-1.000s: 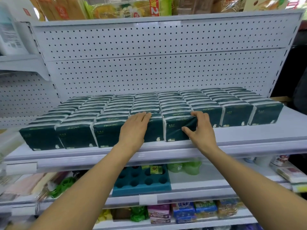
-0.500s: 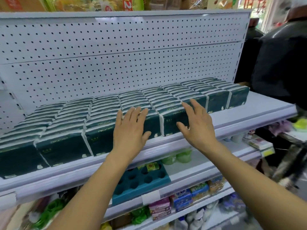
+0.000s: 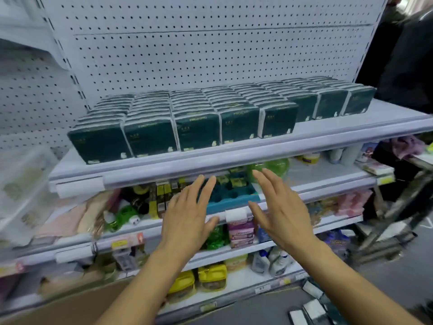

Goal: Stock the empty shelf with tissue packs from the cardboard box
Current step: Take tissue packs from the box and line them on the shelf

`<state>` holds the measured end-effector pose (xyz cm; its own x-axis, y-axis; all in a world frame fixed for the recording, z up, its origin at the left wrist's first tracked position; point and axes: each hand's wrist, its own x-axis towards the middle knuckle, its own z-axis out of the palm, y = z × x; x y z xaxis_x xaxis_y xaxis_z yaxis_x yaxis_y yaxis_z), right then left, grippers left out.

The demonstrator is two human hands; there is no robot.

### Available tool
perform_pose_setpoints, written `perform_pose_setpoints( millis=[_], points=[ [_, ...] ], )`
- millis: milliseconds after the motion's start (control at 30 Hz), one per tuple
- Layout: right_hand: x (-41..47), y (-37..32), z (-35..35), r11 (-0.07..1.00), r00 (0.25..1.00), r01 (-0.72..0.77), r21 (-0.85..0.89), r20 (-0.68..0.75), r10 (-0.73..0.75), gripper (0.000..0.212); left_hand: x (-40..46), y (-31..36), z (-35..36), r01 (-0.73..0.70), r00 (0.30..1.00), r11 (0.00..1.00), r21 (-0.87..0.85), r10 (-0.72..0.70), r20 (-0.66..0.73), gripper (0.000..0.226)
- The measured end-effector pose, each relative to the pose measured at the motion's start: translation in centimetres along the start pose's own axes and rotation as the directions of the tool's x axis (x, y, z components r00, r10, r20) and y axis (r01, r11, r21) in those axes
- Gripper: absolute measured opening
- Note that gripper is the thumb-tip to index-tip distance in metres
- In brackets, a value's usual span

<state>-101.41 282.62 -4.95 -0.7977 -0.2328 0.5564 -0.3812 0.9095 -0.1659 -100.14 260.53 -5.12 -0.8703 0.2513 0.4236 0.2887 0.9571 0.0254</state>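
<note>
Nearest, at 6 o'clock, the left hand (image 3: 187, 221) and right hand (image 3: 284, 213) hover side by side with fingers straight and spread; each grip is released and holds nothing. At 7 o'clock, low by the left forearm, a flap of plain brown cardboard box (image 3: 77, 308) shows, with the left hand the nearer; its contents are hidden. At 5 o'clock a few loose white-edged packs (image 3: 311, 308) lie on the grey floor, blurred. Beyond the fingertips, towards 12 o'clock, the tissue packs (image 3: 199, 130) stand on the white metal shelf (image 3: 386, 120): soft, glossy dark-green blocks with white side seams, in rows whose long axis runs 9 to 3 o'clock. Bare shelf remains at the 3 o'clock end, so restocking likely turns back towards 7 o'clock. Behind stands matt perforated pegboard (image 3: 210, 55).
</note>
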Motion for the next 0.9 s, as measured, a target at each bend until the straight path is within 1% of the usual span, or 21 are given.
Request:
perform_pose_setpoints(
  millis=[100, 167, 233, 333, 433, 533, 633, 700, 800, 900],
  points=[
    [-4.5, -3.7, 1.2, 1.000, 0.995, 0.017, -0.013, 0.101, -0.015, 0.062, -6.0, -1.6, -0.1, 0.095, 0.988, 0.995, 0.003, -0.095, 0.119, 0.083],
    [-7.4, -6.6, 1.8, 0.999, 0.987, 0.051, -0.016, 0.154, -0.048, 0.062, -10.2, -2.6, -0.5, 0.146, 0.977, 0.989, -0.001, -0.144, 0.158, 0.084],
    [-9.8, -9.6, 2.2, 0.996, 0.979, 0.088, 0.005, 0.183, -0.088, 0.062, -14.5, -3.6, -1.0, 0.174, 0.962, 0.984, 0.026, -0.176, 0.209, 0.085],
    [-13.0, -14.1, 3.1, 0.988, 0.960, 0.138, 0.075, 0.234, -0.152, 0.061, -21.0, -5.3, -2.0, 0.246, 0.918, 0.966, 0.077, -0.258, 0.302, 0.084],
    [-15.5, -18.9, 4.6, 0.970, 0.933, 0.211, 0.117, 0.273, -0.236, 0.059, -27.2, -8.0, -2.9, 0.328, 0.868, 0.938, 0.115, -0.347, 0.354, 0.086],
    [-16.7, -21.6, 5.7, 0.968, 0.913, 0.209, 0.138, 0.327, -0.244, 0.059, -30.8, -10.2, -2.5, 0.346, 0.852, 0.928, 0.139, -0.373, 0.367, 0.088],
    [-17.8, -26.1, 8.0, 0.959, 0.881, 0.221, 0.180, 0.385, -0.275, 0.054, -35.4, -13.6, -2.2, 0.426, 0.792, 0.896, 0.125, -0.436, 0.428, 0.088],
    [-18.5, -29.5, 9.8, 0.951, 0.845, 0.235, 0.202, 0.441, -0.302, 0.051, -38.7, -16.5, -1.8, 0.470, 0.743, 0.873, 0.131, -0.472, 0.475, 0.089],
    [-19.2, -35.0, 13.2, 0.944, 0.777, 0.258, 0.208, 0.535, -0.331, 0.046, -43.6, -21.8, -1.1, 0.533, 0.654, 0.829, 0.170, -0.531, 0.538, 0.088],
    [-19.7, -40.7, 17.1, 0.942, 0.737, 0.210, 0.262, 0.591, -0.329, 0.041, -47.7, -27.7, -0.4, 0.600, 0.562, 0.780, 0.176, -0.568, 0.602, 0.084]
  ],
)
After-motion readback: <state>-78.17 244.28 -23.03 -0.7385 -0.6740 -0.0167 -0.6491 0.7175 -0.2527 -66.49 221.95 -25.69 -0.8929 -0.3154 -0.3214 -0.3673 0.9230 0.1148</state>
